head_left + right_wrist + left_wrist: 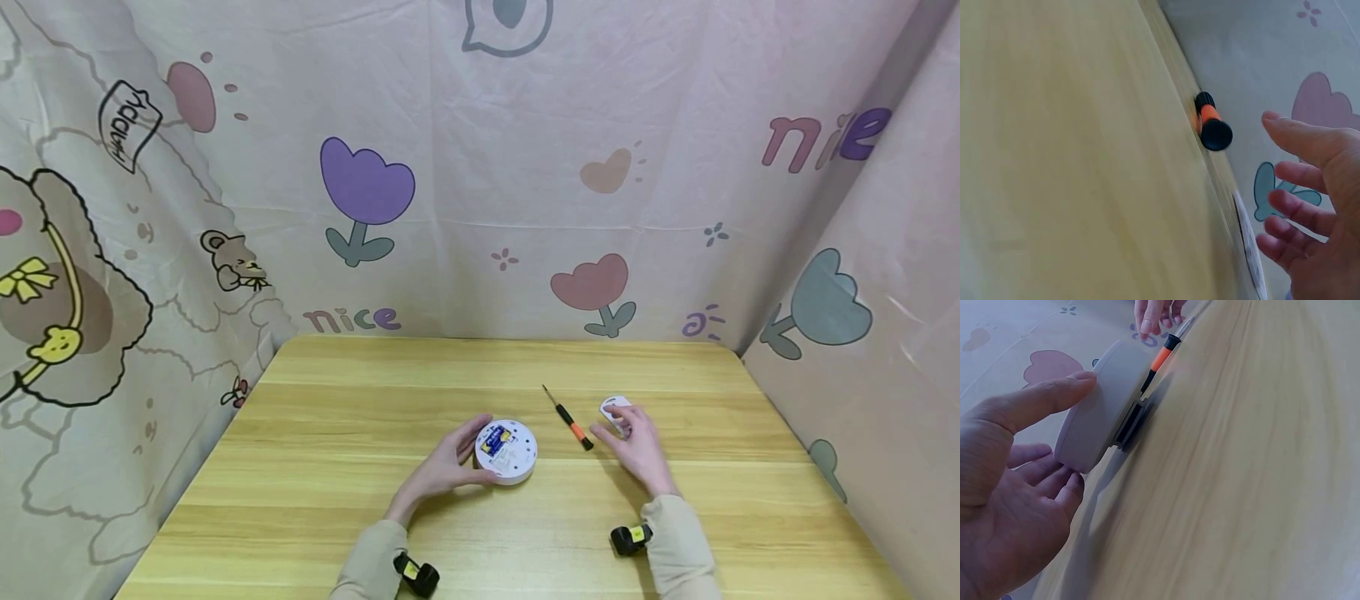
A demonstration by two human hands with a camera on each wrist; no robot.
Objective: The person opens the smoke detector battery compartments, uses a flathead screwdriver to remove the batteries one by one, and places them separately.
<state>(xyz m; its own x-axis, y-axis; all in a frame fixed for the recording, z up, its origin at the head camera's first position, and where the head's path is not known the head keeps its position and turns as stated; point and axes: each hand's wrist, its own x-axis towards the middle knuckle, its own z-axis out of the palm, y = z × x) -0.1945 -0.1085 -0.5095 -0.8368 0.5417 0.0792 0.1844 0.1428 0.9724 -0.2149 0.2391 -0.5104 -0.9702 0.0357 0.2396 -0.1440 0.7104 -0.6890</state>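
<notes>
A round white device has a blue and yellow patch on its upper face, and in the left wrist view a dark slotted part shows on its underside. My left hand grips its left side, thumb on the near edge and fingers at the far edge. My right hand hovers by a small flat white piece, partly hidden beneath the fingers. In the right wrist view its fingers are spread and loosely bent, with nothing held. Between the hands lies a screwdriver with a black and orange handle.
The wooden table carries these things. Printed cloth hangs behind the table and along both sides. Each forearm has a beige sleeve and a black wrist camera.
</notes>
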